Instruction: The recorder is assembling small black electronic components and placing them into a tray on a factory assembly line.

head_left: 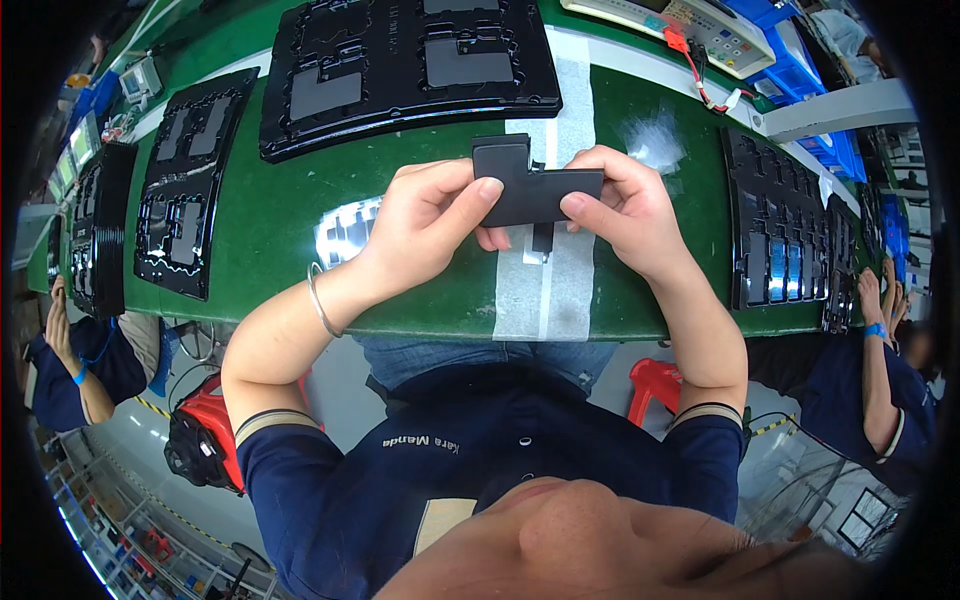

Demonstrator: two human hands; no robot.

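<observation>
Above the green bench, a flat black L-shaped piece is held between both hands. My left hand pinches its left end, thumb on top and fingers underneath. At its right end, my right hand grips the edge the same way. A narrow dark strip hangs below the piece's lower edge; whether it is attached I cannot tell. Beyond the hands lies a stack of black moulded trays, with grey L-shaped shapes in the top one's recesses.
A pale tape strip crosses the green bench under the piece. More black trays lie left and right. A bench instrument with red leads stands at the back right. Co-workers' arms show at both sides.
</observation>
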